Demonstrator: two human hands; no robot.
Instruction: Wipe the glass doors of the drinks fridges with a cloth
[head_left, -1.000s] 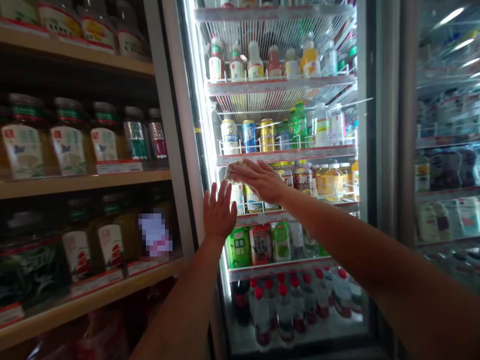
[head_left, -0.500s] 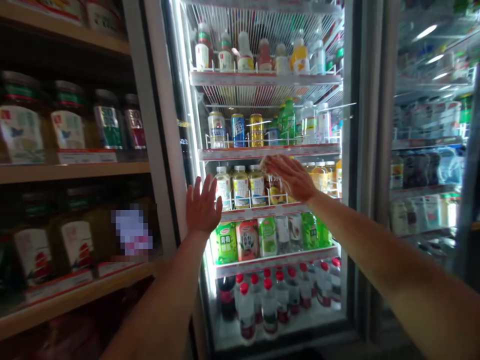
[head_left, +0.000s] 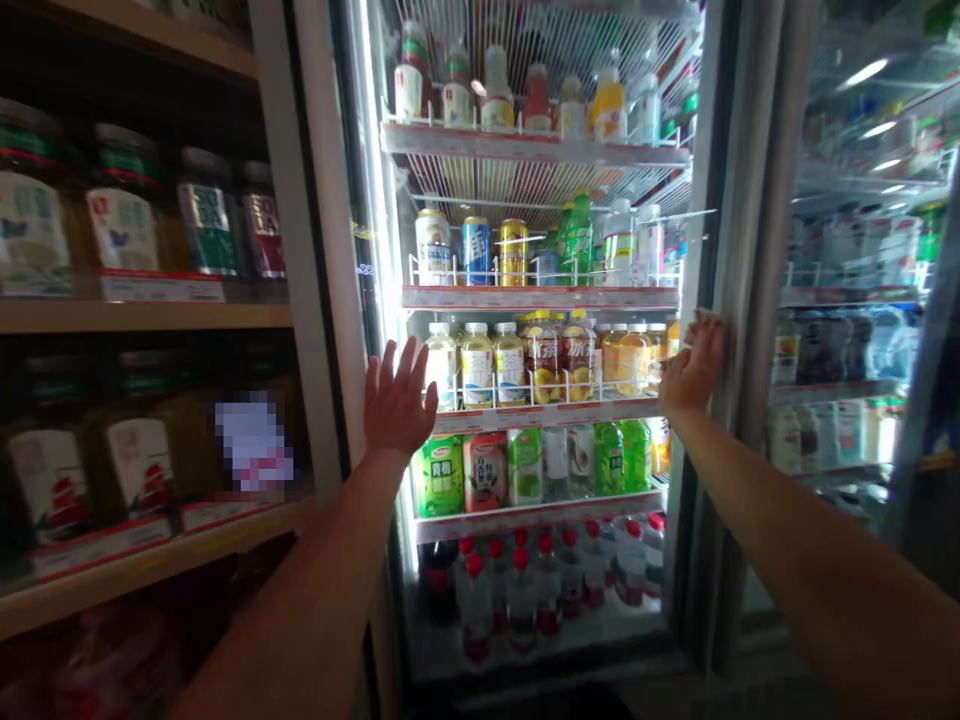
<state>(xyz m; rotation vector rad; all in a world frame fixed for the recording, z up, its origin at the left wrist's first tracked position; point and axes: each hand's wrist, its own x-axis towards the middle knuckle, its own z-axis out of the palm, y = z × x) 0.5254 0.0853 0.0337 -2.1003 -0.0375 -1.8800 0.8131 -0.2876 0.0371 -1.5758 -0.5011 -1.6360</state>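
A lit drinks fridge stands before me behind a glass door (head_left: 697, 250). My left hand (head_left: 400, 400) is open, fingers spread, palm toward the left edge of the glass; it looks to be resting there. At the right edge of the glass, beside the metal door frame (head_left: 750, 260), is my right hand (head_left: 691, 372). Its fingers are pressed on a pale, crumpled cloth (head_left: 705, 318), mostly covered by the hand. Between the hands, behind the glass, are juice bottles (head_left: 476, 365) and brown tea bottles (head_left: 541, 355).
Wooden shelves (head_left: 150, 316) at the left carry large bottles (head_left: 124, 215). Inside the fridge, cans (head_left: 475, 250) stand above, green cartons (head_left: 441, 475) below, and red-capped water bottles (head_left: 521, 600) at the bottom. Another glass-fronted fridge (head_left: 847, 390) is at the right.
My right hand has swept rightward with the cloth, from the middle of the glass to its right edge. My left hand stays spread in about the same place.
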